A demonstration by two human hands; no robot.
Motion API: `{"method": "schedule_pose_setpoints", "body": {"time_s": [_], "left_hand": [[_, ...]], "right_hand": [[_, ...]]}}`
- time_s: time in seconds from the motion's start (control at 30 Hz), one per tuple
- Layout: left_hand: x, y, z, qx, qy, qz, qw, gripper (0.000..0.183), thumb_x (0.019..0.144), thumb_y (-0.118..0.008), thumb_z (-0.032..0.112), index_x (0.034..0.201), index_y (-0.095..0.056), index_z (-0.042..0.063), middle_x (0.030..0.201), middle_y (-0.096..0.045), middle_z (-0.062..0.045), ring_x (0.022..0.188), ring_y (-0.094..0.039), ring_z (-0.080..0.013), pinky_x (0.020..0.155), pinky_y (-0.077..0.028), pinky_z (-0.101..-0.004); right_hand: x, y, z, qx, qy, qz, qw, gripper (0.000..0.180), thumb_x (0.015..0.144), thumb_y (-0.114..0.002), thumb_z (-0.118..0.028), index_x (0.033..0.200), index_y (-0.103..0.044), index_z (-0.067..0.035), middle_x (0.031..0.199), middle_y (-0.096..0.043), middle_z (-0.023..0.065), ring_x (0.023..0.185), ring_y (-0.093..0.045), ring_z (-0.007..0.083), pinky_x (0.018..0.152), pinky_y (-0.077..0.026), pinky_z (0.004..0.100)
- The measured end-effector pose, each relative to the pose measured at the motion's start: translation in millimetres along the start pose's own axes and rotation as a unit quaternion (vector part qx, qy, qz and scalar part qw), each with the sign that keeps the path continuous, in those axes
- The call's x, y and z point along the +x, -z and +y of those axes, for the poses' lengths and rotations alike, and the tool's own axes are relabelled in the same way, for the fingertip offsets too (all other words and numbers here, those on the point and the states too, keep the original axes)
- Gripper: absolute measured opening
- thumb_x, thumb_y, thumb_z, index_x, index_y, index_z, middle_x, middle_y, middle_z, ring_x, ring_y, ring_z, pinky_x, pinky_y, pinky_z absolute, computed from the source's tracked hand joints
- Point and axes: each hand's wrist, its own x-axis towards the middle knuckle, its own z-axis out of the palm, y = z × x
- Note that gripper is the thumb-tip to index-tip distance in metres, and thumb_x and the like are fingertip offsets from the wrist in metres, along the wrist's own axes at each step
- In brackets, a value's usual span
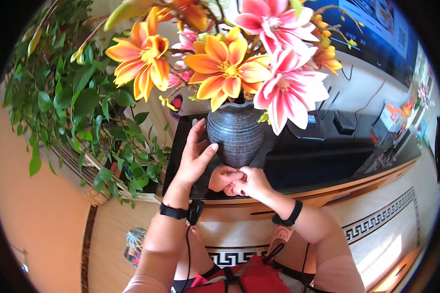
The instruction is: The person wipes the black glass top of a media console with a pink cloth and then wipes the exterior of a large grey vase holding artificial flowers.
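Note:
A dark grey ribbed vase [236,133] stands on a glossy black cabinet top [315,157], holding artificial orange flowers [229,69] and pink-white flowers [284,84]. My left hand [198,155] is raised at the vase's left side, fingers apart and holding nothing; whether its fingertips touch the vase is unclear. In front of the vase's base, my right hand [253,181] grips a crumpled pink cloth [222,178] lying at the cabinet's front edge. Each forearm wears a black strap.
Trailing green plants [84,106] crowd the left side on a stand. Behind and right of the vase are a router [308,128], a small black box [344,122] and a colourful carton [388,122]. A television screen [370,33] hangs at the upper right.

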Motion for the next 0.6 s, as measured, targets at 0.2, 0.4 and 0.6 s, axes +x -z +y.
{"method": "schedule_pose_setpoints", "body": {"time_s": [0.2, 0.4, 0.6], "left_hand": [[5, -2, -9, -0.012, -0.029, -0.018, 0.999, 0.069, 0.094, -0.068, 0.01, 0.151, -0.029, 0.007, 0.149, -0.041, -0.014, 0.134, -0.045, -0.0225, 0.109, -0.042, -0.0404], [5, -17, -4, -0.03, -0.003, -0.018, 0.999, 0.076, 0.091, -0.07, 0.012, 0.151, -0.024, 0.007, 0.152, -0.034, -0.014, 0.138, -0.04, -0.0259, 0.111, -0.038, -0.0419], [4, -31, -6, -0.037, 0.009, 0.015, 0.999, 0.103, 0.084, -0.081, 0.017, 0.157, -0.009, 0.01, 0.152, -0.034, -0.018, 0.137, -0.042, -0.0302, 0.111, -0.041, -0.0461]], "right_hand": [[6, 44, 17, 0.017, -0.089, -0.01, 0.996, 0.02, 0.075, -0.075, -0.013, 0.086, -0.07, 0.002, 0.076, -0.071, 0.0209, 0.07, -0.074, 0.0295, 0.067, -0.058, 0.0365], [29, 117, 57, 0.069, -0.057, 0.193, 0.977, 0.032, 0.079, -0.067, -0.005, 0.11, -0.066, 0.003, 0.093, -0.071, 0.0168, 0.088, -0.073, 0.0217, 0.075, -0.057, 0.0316], [54, 113, 17, 0.375, 0.074, 0.154, 0.911, 0.039, 0.092, -0.063, -0.009, 0.129, -0.05, -0.004, 0.1, -0.064, 0.0061, 0.082, -0.064, 0.0123, 0.069, -0.053, 0.0265]]}}
